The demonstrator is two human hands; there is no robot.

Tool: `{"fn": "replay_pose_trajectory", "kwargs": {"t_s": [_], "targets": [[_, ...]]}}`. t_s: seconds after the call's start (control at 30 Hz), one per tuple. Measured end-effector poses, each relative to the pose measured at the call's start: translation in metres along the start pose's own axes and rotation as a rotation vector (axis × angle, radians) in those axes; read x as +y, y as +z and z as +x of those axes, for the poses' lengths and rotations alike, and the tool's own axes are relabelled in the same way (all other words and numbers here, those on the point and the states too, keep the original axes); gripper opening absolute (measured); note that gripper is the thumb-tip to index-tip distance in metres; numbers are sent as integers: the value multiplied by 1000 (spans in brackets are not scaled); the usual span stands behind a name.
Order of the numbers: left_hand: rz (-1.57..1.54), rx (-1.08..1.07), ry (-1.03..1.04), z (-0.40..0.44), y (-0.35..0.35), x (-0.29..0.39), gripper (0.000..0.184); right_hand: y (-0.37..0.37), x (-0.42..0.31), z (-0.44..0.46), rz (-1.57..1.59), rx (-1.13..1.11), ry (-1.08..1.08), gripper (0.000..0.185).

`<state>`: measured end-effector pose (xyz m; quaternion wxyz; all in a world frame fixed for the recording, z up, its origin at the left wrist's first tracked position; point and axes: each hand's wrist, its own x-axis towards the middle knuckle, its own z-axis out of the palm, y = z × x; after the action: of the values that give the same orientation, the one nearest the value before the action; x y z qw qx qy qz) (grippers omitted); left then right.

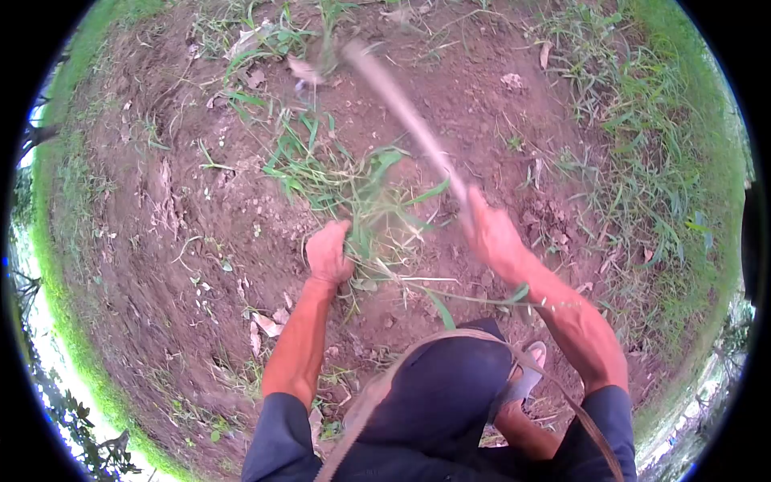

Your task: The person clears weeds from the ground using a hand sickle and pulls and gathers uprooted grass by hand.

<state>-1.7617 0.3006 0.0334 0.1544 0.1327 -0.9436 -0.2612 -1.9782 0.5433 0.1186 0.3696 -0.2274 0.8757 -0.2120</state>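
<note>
So the stick is out over the bare soil, kinda blurry, long axis on a diagonal, far tip pointing forward and off to the left. Right hand has its near end in a closed grip. Left hand is closed on the grass, just left of the stick. Knee is nearer the body, sandal to its right.
</note>
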Motion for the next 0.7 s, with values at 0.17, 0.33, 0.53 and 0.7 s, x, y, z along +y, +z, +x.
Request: {"fn": "replay_pose_trajectory", "kwargs": {"t_s": [0.17,0.33,0.53,0.7], "targets": [[-22,66,33,2,3,-1,35,17,53,-114,35,-193,-107,38],[-12,99,61,2,7,-2,26,-34,76,-127,137,157,102,41],[106,33,-12,15,-7,18,19,-62,183,-216,-74,232,278,37],[527,30,88,79,-13,4,82,-56,189,-406,-79,-90,432,39]]}}
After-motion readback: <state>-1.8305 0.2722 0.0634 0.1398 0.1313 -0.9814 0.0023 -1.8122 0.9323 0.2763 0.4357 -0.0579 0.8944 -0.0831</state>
